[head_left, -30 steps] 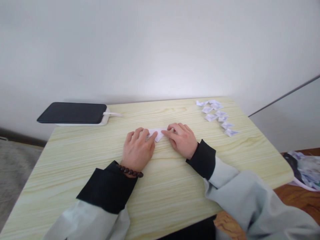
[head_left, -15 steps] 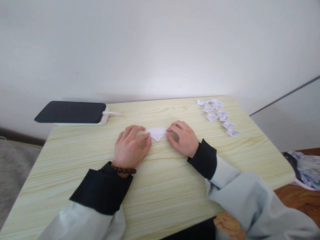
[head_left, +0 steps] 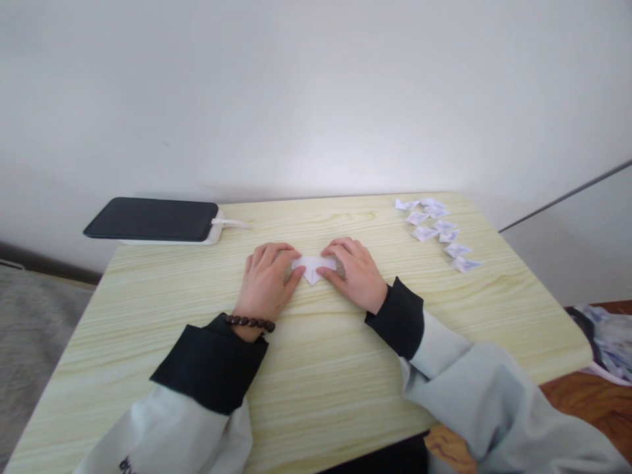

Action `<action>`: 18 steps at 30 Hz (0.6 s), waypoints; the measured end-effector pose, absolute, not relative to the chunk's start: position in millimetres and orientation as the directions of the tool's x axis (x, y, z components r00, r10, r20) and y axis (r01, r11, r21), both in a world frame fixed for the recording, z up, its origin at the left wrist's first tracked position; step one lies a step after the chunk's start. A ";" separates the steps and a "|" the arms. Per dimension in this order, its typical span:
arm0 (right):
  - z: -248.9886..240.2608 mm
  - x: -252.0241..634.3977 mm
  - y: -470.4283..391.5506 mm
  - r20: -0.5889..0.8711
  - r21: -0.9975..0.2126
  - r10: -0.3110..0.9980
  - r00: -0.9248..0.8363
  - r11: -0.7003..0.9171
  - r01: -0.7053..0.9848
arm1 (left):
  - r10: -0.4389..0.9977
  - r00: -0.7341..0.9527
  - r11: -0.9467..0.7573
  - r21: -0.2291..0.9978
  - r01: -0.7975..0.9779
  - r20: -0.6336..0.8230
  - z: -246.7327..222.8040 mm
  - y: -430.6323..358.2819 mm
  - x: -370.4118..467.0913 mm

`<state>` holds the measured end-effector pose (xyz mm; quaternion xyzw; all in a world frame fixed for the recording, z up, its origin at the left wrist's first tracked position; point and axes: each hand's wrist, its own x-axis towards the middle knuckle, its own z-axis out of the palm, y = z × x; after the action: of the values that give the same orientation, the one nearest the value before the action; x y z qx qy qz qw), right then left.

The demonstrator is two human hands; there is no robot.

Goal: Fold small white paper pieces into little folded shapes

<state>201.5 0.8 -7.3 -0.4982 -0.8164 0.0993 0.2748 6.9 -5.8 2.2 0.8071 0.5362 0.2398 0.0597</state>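
Observation:
A small piece of folded white paper (head_left: 312, 263) lies mid-table, with a wide band at the back and a pointed tip toward me. My left hand (head_left: 269, 276) grips its left end between thumb and fingers. At the opposite end, my right hand (head_left: 356, 273) pinches the paper, its thumb resting on the front face near the tip. Parts of both ends are covered by my fingers. A dark beaded bracelet (head_left: 249, 322) circles my left wrist.
Several small folded paper pieces (head_left: 425, 234) are grouped at the back right of the wooden table (head_left: 316, 368). At the back left, a black phone (head_left: 153, 218) rests on a white block, with a white cable (head_left: 232, 223) attached. A white wall (head_left: 316, 99) stands behind.
Both thumbs have shifted inward on the folded paper, the right one nearer its tip. My hands sit closer together. The whole view has moved slightly.

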 end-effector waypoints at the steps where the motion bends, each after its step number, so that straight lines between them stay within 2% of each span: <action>1: -7.1 201.8 0.5 0.347 -0.436 0.866 -0.361 0.490 0.755 | 0.897 0.310 -0.418 0.376 0.827 0.317 2.1 -5.2 6.6; 5: -5.3 202.9 0.4 0.345 -0.475 0.848 -0.403 0.528 0.704 | 0.894 0.325 -0.436 0.438 0.786 0.307 2.0 -3.3 5.9; 10: -2.5 203.3 -0.8 0.372 -0.587 0.825 -0.425 0.564 0.581 | 0.878 0.379 -0.479 0.544 0.689 0.293 4.0 -4.4 6.9; 14: -0.4 202.1 -3.7 0.396 -0.656 0.830 -0.393 0.556 0.511 | 0.868 0.409 -0.494 0.573 0.654 0.281 7.9 -6.5 8.4; 18: 2.2 200.5 -4.6 0.404 -0.640 0.807 -0.431 0.586 0.497 | 0.873 0.392 -0.486 0.589 0.645 0.291 11.1 -8.5 10.0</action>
<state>200.5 -4.6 2.2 -0.3992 -0.8170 0.2188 0.3539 10.0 -8.5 11.1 0.8112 0.4680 0.2916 0.1949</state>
